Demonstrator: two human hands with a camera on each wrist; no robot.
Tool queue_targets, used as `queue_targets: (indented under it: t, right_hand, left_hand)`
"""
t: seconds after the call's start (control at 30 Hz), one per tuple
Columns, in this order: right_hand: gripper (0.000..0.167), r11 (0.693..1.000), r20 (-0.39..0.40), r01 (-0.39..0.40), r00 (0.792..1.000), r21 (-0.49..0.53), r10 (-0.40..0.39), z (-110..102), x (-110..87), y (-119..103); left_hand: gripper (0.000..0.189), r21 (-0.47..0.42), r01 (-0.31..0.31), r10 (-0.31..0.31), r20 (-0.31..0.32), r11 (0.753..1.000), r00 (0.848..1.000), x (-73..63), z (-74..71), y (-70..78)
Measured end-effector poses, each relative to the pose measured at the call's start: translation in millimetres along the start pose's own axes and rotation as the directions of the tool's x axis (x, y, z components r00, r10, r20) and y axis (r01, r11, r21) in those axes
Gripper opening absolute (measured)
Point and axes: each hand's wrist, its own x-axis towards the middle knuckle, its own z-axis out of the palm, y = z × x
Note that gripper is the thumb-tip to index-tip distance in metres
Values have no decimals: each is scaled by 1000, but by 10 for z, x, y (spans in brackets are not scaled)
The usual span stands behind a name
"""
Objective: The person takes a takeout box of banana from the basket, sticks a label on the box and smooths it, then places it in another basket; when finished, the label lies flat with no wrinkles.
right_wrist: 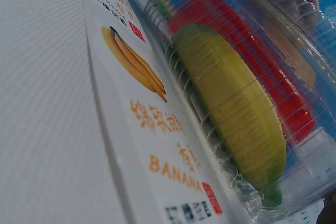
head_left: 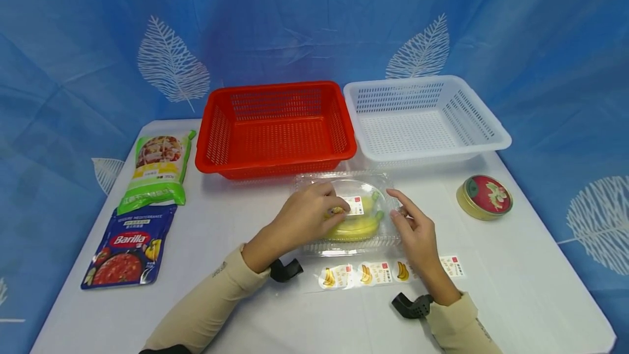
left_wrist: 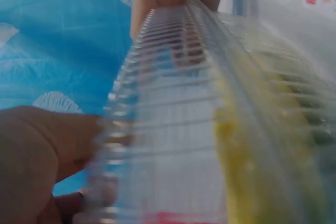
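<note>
A clear plastic clamshell box (head_left: 321,246) with yellow bananas (head_left: 356,229) inside sits closed in front of the baskets. Over its lid, my left hand (head_left: 310,213) pinches a white banana label (head_left: 355,205) at its left end, thumb and forefinger curled around the printed fruit. My right hand (head_left: 417,234) is at the box's right side, forefinger stretched out and thumb apart from it, fingertips right at the edge. The right wrist view shows one banana (right_wrist: 231,103) through the ribbed wall. The left wrist view is blurred.
A strip of banana labels (head_left: 375,273) lies in front of the box, partly under my right forearm. Behind stand a red basket (head_left: 275,165) and a white basket (head_left: 427,152). A green food bag (head_left: 157,171) and blue Barilla pouch (head_left: 125,250) lie left; a round tin (head_left: 484,197) sits right.
</note>
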Motion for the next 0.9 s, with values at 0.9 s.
queue_targets:
  t: [0.9]
  right_hand:
    - [43,1000,12,-17,1000,-20,17,-24,-1,122]
  left_hand:
    - [72,-371,354,-383,-6,858,924,-848,163,-461]
